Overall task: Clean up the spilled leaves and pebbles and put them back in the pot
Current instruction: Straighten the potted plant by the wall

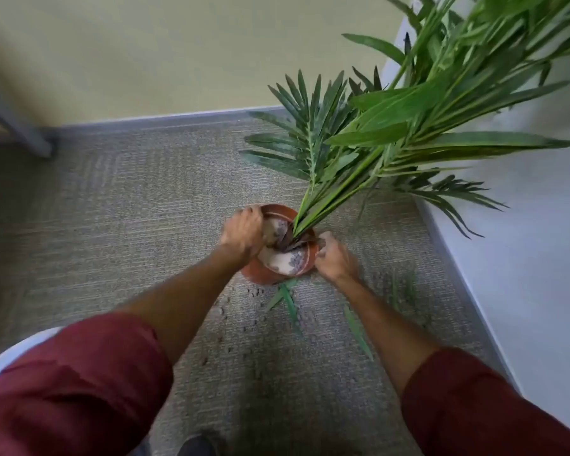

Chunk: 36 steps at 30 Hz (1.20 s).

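Pot (260, 274): a terracotta pot stands on the carpet (129, 199) near the corner of the room, just in front of both hands; pale filling and grey pebbles show inside its rim.
Plant (392, 126): long green fronds rise from the pot and lean away to the right, toward the white wall (524, 274).
Left hand (244, 233): it lies over the far left rim of the pot, fingers curled down onto the edge and into the pot; whether it grips the rim or holds anything I cannot tell, as the fingertips are hidden.
Right hand (334, 258): at the right rim of the pot, fingers bent and bunched toward the filling; blurred, so what it holds, if anything, cannot be told.
Spilled leaves (290, 304): several narrow green leaves lie flat on the carpet just in front of the pot, between the two forearms, with more to the right of the right arm.
Spilled pebbles (255, 292): small brown pebbles lie scattered on the carpet near the pot's base and farther toward the person.
Sleeves (79, 383): dark red, pushed up on both forearms.
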Motion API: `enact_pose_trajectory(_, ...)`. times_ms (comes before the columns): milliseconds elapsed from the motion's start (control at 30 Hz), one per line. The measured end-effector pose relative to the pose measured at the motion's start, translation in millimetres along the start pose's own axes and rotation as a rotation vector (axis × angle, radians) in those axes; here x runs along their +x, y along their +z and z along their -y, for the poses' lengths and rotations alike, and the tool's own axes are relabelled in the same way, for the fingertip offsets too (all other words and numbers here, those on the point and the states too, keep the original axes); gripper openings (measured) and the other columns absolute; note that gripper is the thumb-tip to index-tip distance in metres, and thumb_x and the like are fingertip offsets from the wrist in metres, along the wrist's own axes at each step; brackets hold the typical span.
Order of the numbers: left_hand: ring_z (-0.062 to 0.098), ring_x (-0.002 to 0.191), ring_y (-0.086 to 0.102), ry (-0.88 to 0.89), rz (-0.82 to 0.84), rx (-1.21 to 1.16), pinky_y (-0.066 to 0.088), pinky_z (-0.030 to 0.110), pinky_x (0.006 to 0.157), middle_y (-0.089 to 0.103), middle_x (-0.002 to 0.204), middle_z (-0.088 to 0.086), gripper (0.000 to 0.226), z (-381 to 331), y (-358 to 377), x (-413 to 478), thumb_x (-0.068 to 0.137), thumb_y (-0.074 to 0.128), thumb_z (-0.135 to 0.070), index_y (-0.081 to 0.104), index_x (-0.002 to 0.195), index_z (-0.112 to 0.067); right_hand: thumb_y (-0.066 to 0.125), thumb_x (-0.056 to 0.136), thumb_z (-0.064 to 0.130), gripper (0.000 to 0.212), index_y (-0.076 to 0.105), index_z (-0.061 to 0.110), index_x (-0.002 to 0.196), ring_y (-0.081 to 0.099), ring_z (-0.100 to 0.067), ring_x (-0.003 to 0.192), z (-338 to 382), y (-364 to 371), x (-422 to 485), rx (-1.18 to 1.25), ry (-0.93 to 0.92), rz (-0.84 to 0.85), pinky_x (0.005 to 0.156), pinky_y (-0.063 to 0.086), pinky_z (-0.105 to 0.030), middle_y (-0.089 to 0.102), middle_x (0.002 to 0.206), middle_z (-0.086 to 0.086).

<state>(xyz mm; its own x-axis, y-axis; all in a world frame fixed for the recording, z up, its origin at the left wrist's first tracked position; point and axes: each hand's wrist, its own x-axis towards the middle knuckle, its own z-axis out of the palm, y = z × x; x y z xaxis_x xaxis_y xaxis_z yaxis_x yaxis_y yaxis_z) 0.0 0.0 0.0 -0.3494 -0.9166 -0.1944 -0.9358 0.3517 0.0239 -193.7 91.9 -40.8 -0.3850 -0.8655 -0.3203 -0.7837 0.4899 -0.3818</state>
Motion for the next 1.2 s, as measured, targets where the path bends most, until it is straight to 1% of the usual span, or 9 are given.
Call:
enact_pose_trajectory(133,0.03,0.085,0.066,-0.003,0.157,0.021,0.054,0.039,0.073,0.065,0.095,0.01,0.03,12.7,-22.8,21.8,0.102,0.063,-0.025,0.067,0.124,-0.005,0.063,0.102,0.012,0.019,0.065,0.011,0.121,0.079,-0.032,0.095,-5.3,-12.5,27.4,0.251,0.134,0.309,0.073,0.059,-0.038,0.078,0.112,-0.012)
enact_pose_trajectory(300,0.024,0.074,0.07,-0.055,0.386,-0.086,0.06,0.035,0.081,0.074,0.074,0.007,0.031,15.3,-23.4,38.4,0.105,0.051,-0.023,0.072,0.102,0.0,0.059,0.108,0.013,0.027,0.064,-0.001,0.131,0.082,-0.031,0.094,-0.6,-9.9,49.5,0.353,0.181,0.513,0.064,0.062,-0.035,0.078,0.121,-0.017)
enact_pose_trajectory(367,0.021,0.059,0.073,-0.096,0.475,-0.148,0.062,0.031,0.074,0.072,0.058,0.006,0.035,18.1,-17.5,43.2,0.107,0.047,-0.02,0.07,0.086,-0.004,0.057,0.109,0.011,0.028,0.064,-0.004,0.131,0.082,-0.034,0.095,0.5,-6.1,56.6,0.363,0.2,0.537,0.064,0.065,-0.035,0.079,0.118,-0.021)
enact_pose_trajectory(467,0.02,0.048,0.075,-0.106,0.568,-0.205,0.065,0.033,0.061,0.076,0.061,0.014,0.043,22.5,-10.5,47.3,0.107,0.039,-0.012,0.069,0.082,0.004,0.055,0.109,0.014,0.026,0.063,-0.002,0.128,0.083,-0.034,0.089,1.7,5.2,56.9,0.395,0.234,0.599,0.062,0.068,-0.037,0.082,0.101,-0.019)
enact_pose_trajectory(600,0.02,0.047,0.074,-0.077,0.552,-0.224,0.064,0.028,0.054,0.077,0.063,0.015,0.049,26.3,-4.2,48.0,0.105,0.035,-0.007,0.073,0.077,0.007,0.055,0.108,0.016,0.031,0.068,-0.004,0.127,0.078,-0.022,0.057,5.9,31.6,49.9,0.443,0.253,0.512,0.053,0.064,-0.033,0.081,0.094,-0.019)
enact_pose_trajectory(767,0.017,0.049,0.071,-0.042,0.404,-0.195,0.052,0.027,0.052,0.071,0.052,0.003,0.036,29.5,-4.9,41.6,0.102,0.045,-0.008,0.072,0.081,0.003,0.06,0.103,0.002,0.026,0.07,-0.009,0.124,0.073,-0.026,0.062,5.9,40.8,44.7,0.53,0.301,0.403,0.053,0.063,-0.032,0.079,0.103,-0.024)
enact_pose_trajectory(900,0.033,0.082,0.069,0.021,0.289,-0.151,0.053,0.035,0.072,0.077,0.096,0.024,0.028,24.9,-6.3,35.3,0.102,0.049,-0.01,0.058,0.077,-0.002,0.064,0.103,0.004,0.025,0.072,-0.007,0.124,0.068,-0.017,0.042,5.6,35.3,48.1,0.492,0.286,0.348,0.04,0.058,-0.025,0.079,0.104,-0.021)
enact_pose_trajectory(1033,0.036,0.1,0.077,-0.017,0.252,-0.201,0.06,0.041,0.09,0.078,0.094,0.022,0.036,20.0,-13.8,36.2,0.105,0.046,-0.012,0.052,0.07,-0.008,0.061,0.106,0.009,0.026,0.069,-0.005,0.127,0.07,-0.018,0.048,3.1,18.4,58.3,0.475,0.25,0.293,0.039,0.057,-0.025,0.079,0.113,-0.022)
enact_pose_trajectory(1200,0.038,0.106,0.076,-0.055,0.196,-0.35,0.06,0.048,0.1,0.078,0.107,0.026,0.033,6.1,-13.3,55.5,0.107,0.046,-0.013,0.071,0.112,0.007,0.062,0.104,0.004,0.021,0.073,-0.009,0.117,0.071,-0.016,0.046,-10.3,-11.9,80.8,0.438,0.205,0.238,0.04,0.057,-0.025,0.08,0.089,-0.016)
